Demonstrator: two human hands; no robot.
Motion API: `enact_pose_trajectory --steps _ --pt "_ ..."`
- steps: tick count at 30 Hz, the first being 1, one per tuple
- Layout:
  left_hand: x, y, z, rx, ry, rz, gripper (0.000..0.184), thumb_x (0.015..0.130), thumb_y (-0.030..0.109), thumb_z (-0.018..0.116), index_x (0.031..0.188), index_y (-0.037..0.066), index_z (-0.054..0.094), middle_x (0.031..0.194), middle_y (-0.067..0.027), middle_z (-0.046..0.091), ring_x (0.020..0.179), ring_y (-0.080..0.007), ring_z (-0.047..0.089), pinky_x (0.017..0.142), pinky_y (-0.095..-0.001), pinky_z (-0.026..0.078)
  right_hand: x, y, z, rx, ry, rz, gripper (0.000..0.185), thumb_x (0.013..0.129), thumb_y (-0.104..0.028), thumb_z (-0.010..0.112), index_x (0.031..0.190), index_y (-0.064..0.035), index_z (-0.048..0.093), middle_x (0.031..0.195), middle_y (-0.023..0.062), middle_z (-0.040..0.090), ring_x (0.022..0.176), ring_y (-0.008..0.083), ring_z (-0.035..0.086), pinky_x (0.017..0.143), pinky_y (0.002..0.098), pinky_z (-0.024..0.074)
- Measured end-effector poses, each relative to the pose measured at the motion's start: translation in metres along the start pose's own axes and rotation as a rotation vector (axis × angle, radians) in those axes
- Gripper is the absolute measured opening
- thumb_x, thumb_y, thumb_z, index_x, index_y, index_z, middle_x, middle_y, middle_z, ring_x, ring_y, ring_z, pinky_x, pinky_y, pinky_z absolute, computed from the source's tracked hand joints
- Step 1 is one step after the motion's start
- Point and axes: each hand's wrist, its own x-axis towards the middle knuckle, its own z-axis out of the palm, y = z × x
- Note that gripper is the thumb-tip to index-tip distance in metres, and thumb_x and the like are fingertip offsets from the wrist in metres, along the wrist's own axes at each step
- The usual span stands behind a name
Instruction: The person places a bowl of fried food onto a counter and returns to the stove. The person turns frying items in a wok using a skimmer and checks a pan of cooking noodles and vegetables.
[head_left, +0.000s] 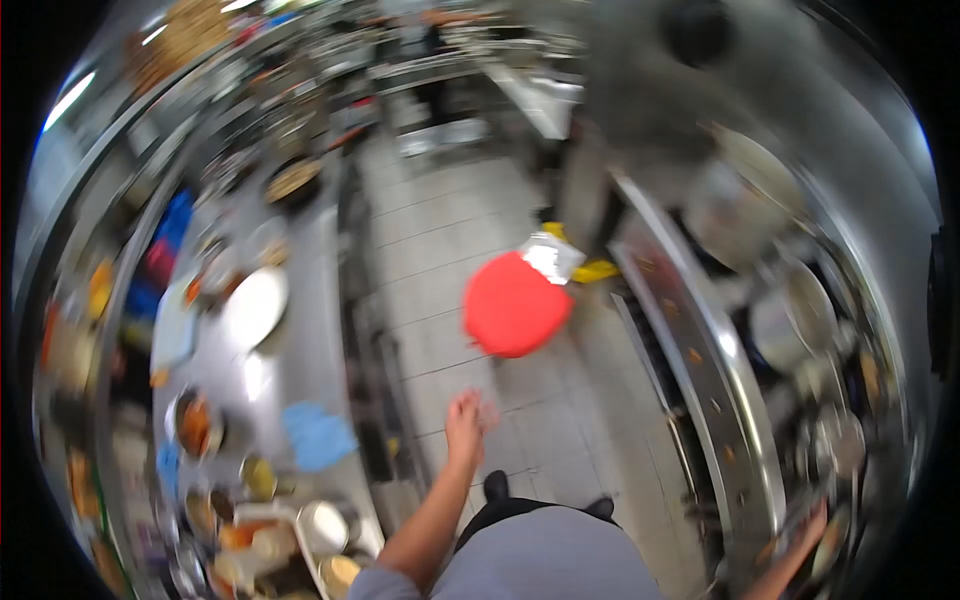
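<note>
My left hand (465,418) is stretched out over the tiled floor in front of me, its fingers smeared by motion. Whether it holds anything does not show. At the lower right, my right hand (812,532) is over the stove side, close to several pans. It is blurred, and I cannot make out its grip. Ahead of my left hand stands a round red object (515,308), like a stool top or a lid, with a silvery white sheet or packet (552,258) at its far edge.
On the left, a steel counter (310,370) carries a white plate (257,308), a blue cloth (318,436), a pan (293,183) and several food containers. Large pots (745,205) stand along the stove (700,370) on the right. Yellow material (597,270) lies beyond the red object.
</note>
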Motion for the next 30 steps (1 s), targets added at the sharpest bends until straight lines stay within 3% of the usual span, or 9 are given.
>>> enact_pose_trajectory --steps 1,2,5,7,15,17,23,27,30 --pt "-0.024 -0.051 0.006 0.094 -0.114 -0.149 0.019 0.091 0.020 0.049 0.108 0.010 0.047 0.105 -0.0025 0.051 0.092 -0.0170 0.053 0.074 -0.0392 0.049 -0.003 0.000 -0.009 -0.042 0.004 0.021 0.039 0.089 -0.029 0.047 0.123 -0.0117 0.050 0.090 0.0009 0.057 0.055 0.0022 0.042 0.042 0.0180 0.0271" --pt "-0.053 -0.097 0.015 0.218 -0.181 -0.267 0.017 0.091 0.019 0.049 0.105 0.009 0.048 0.104 -0.0031 0.052 0.086 -0.0166 0.054 0.071 -0.0376 0.050 -0.023 -0.011 0.008 0.088 0.122 0.011 0.022 0.087 -0.027 0.054 0.102 -0.0125 0.058 0.057 -0.0092 0.035 0.039 0.0014 0.028 0.034 0.0191 0.0188" --pt "-0.094 -0.154 0.046 0.552 -0.691 -0.587 0.022 0.089 0.014 0.048 0.109 0.004 0.049 0.103 -0.0064 0.053 0.083 -0.0173 0.057 0.066 -0.0342 0.053 -0.035 -0.024 -0.013 0.095 0.062 0.059 0.014 0.087 -0.021 0.051 0.098 -0.0135 0.056 0.060 -0.0065 0.043 0.041 0.0020 0.034 0.034 0.0180 0.0227" --pt "-0.092 -0.178 0.076 0.724 -0.769 -0.426 0.027 0.087 0.014 0.051 0.112 0.003 0.049 0.103 -0.0076 0.053 0.086 -0.0189 0.058 0.067 -0.0351 0.054 -0.029 -0.009 -0.038 0.074 0.066 0.088 0.013 0.088 -0.018 0.050 0.098 -0.0138 0.056 0.061 -0.0060 0.045 0.042 0.0025 0.035 0.034 0.0178 0.0247" --pt "-0.029 -0.311 0.119 1.308 -0.495 -0.360 0.025 0.082 0.015 0.057 0.104 0.003 0.052 0.087 -0.0103 0.056 0.070 -0.0201 0.059 0.053 -0.0356 0.054 -0.022 -0.018 -0.095 0.206 -0.098 0.100 0.030 0.090 -0.010 0.045 0.119 -0.0033 0.046 0.066 -0.0006 0.048 0.044 0.0047 0.038 0.037 0.0178 0.0303" --pt "-0.051 -0.325 0.134 1.490 -0.492 -0.560 0.027 0.081 0.016 0.059 0.104 0.003 0.053 0.084 -0.0098 0.057 0.068 -0.0195 0.059 0.053 -0.0358 0.054 -0.012 -0.039 -0.115 0.188 -0.054 0.104 0.037 0.089 -0.009 0.046 0.125 -0.0018 0.042 0.067 -0.0002 0.049 0.044 0.0049 0.039 0.036 0.0182 0.0305" --pt "-0.114 -0.355 0.164 1.340 -0.788 -0.495 0.032 0.081 0.017 0.060 0.108 0.002 0.053 0.085 -0.0095 0.059 0.065 -0.0193 0.058 0.053 -0.0337 0.053 0.079 -0.092 -0.134 0.035 0.092 -0.122 0.048 0.087 -0.010 0.046 0.134 -0.0058 0.035 0.072 0.0004 0.049 0.053 0.0055 0.042 0.046 0.0187 0.0342" --pt "-0.115 -0.355 0.163 1.406 -0.732 -0.457 0.030 0.080 0.016 0.060 0.106 0.001 0.054 0.087 -0.0102 0.060 0.065 -0.0206 0.061 0.052 -0.0335 0.053 0.210 -0.122 -0.132 -0.384 0.258 -0.391 0.047 0.083 -0.017 0.047 0.127 -0.0017 0.042 0.100 0.0176 0.061 0.083 0.0252 0.060 0.072 0.0334 0.0466" --pt "-0.116 -0.325 0.164 1.324 -0.561 -0.457 0.028 0.080 0.014 0.059 0.104 0.001 0.055 0.087 -0.0111 0.060 0.065 -0.0216 0.061 0.051 -0.0341 0.053 0.293 -0.171 -0.125 -0.808 0.280 -0.353 0.039 0.080 -0.016 0.048 0.117 -0.0021 0.051 0.110 0.0233 0.056 0.103 0.0362 0.054 0.083 0.0423 0.0439"
